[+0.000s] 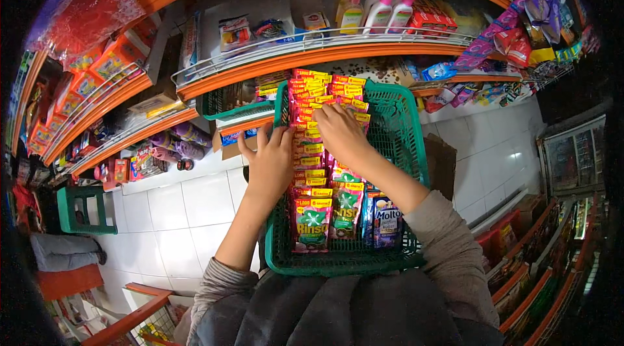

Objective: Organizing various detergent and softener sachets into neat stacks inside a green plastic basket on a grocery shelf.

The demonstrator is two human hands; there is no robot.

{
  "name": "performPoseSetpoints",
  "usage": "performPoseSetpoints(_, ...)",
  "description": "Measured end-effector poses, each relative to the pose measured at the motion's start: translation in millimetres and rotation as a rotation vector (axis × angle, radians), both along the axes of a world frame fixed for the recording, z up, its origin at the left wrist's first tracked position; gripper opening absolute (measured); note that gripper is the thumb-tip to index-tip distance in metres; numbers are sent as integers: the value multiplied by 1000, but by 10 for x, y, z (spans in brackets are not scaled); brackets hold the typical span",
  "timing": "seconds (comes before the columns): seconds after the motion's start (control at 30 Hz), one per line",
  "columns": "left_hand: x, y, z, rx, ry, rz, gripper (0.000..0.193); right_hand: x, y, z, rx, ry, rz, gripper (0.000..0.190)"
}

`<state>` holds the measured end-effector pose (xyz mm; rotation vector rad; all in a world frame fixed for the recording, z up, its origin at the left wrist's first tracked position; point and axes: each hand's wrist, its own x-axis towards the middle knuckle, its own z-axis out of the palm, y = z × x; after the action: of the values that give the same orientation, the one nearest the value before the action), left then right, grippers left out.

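A green plastic basket point(341, 268) lies before me, holding overlapping rows of pink Rinso detergent sachets point(313, 226) with yellow top strips. Blue Molto sachets point(387, 224) lie at its lower right, partly behind my right forearm. My left hand point(270, 158) is at the basket's left side, fingers spread, beside the left row of sachets; nothing shows in its grasp. My right hand point(337, 126) rests over the sachets in the upper middle, its fingers bent down onto them. Its fingertips are partly hidden, so whether they pinch a sachet is unclear.
Beyond the basket runs an orange-edged shelf point(312, 56) with pink-capped bottles point(380, 9). A smaller green basket point(229, 111) stands on the lower shelf. Packed shelves point(97, 117) curve round the left. A green plastic stool point(87, 209) and a person's leg point(66, 252) are at the left, and a cardboard box point(440, 161) is at the right.
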<state>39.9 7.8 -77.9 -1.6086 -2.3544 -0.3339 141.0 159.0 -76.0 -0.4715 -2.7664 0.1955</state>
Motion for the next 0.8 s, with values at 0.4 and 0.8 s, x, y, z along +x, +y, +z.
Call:
performPoseSetpoints(0.4, -13, 31, -3, -1, -100, -30, 21, -8, 83, 34, -104, -109, 7, 8)
performPoseSetpoints(0.8, -105, 157, -89, -48, -52, 23, 29, -9, 220, -30, 29, -41, -87, 7)
